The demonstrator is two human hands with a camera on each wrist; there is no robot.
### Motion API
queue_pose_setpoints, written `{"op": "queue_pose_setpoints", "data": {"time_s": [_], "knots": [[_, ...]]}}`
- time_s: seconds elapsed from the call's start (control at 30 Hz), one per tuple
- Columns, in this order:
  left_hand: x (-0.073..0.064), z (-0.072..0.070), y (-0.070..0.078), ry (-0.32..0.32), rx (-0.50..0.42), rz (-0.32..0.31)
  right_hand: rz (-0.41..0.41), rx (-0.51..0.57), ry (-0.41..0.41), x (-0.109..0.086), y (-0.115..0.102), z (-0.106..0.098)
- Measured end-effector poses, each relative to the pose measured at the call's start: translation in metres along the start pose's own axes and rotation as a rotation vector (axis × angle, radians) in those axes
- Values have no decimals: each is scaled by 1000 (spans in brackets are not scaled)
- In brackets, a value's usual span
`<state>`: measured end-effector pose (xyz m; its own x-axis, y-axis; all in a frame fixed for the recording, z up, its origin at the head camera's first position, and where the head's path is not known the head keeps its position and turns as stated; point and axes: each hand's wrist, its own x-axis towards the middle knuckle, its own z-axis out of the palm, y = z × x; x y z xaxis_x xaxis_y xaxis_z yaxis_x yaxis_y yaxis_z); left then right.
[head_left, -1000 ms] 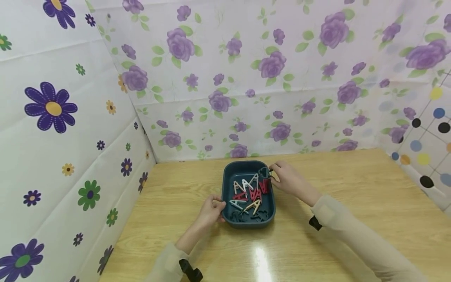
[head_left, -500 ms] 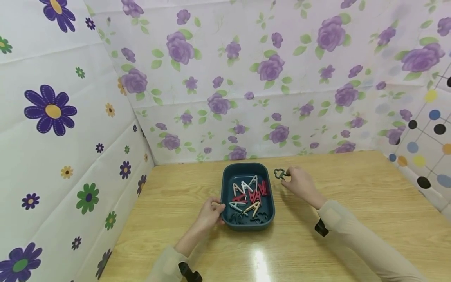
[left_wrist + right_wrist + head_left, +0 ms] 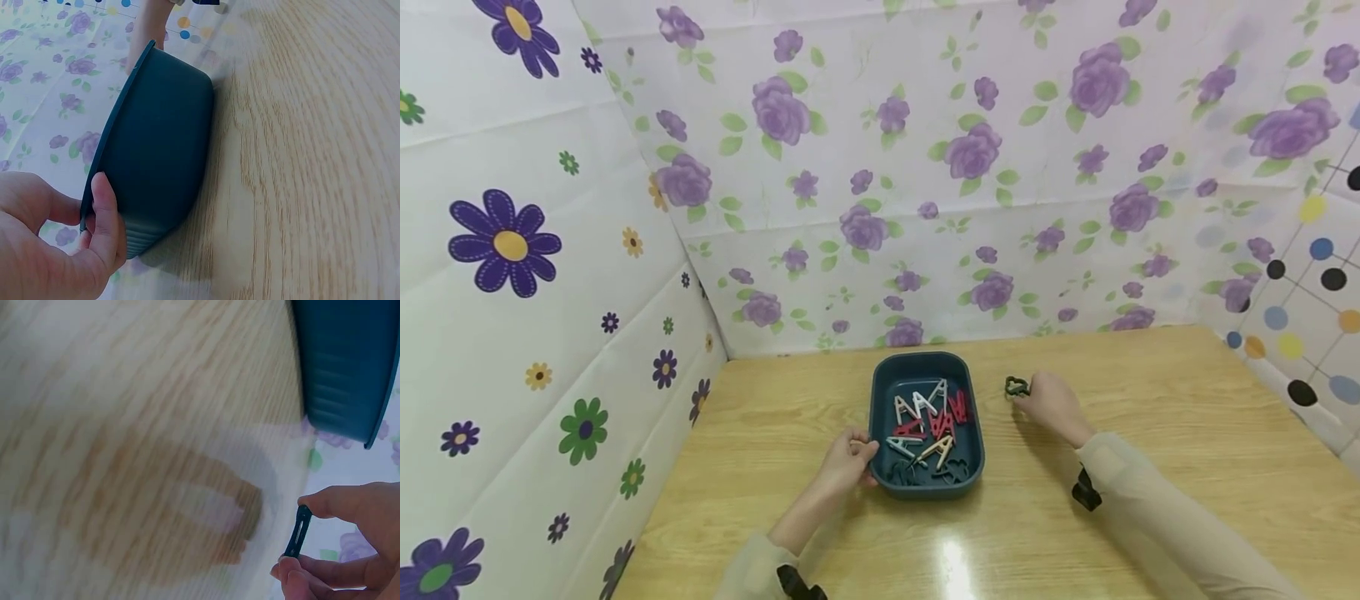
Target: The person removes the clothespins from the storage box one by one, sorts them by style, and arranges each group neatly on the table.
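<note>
A dark teal plastic tray with rounded corners stands on the wooden table. My left hand grips its near left rim, thumb and fingers pinching the edge in the left wrist view. To the right of the tray, my right hand pinches a dark green clip with an outline of rounded lobes. In the right wrist view the clip is seen edge-on between thumb and fingertips, close over the table. Inside the tray lie red clothespins, white clothespins, a yellowish clothespin and more dark green clips.
A light wooden table lies under everything. Behind it hangs a white cloth with purple roses. Another flowered cloth stands along the left side, and a dotted one at the right.
My right hand has moved right from the tray's far right corner, carrying the dark green clip out and lowering it toward the table. My left hand stays on the rim.
</note>
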<state>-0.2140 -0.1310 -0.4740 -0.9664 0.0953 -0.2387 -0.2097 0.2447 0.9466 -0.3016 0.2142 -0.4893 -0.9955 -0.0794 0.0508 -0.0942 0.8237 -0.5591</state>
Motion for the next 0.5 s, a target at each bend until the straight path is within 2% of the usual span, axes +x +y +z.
{"op": "queue_pose_setpoints", "data": {"time_s": [0.17, 0.5], "knots": [[0, 0, 2, -6, -2, -5, 41, -46, -4, 4, 4, 1], [-2, -1, 1, -19, -20, 13, 119, -187, -19, 8, -5, 4]]}}
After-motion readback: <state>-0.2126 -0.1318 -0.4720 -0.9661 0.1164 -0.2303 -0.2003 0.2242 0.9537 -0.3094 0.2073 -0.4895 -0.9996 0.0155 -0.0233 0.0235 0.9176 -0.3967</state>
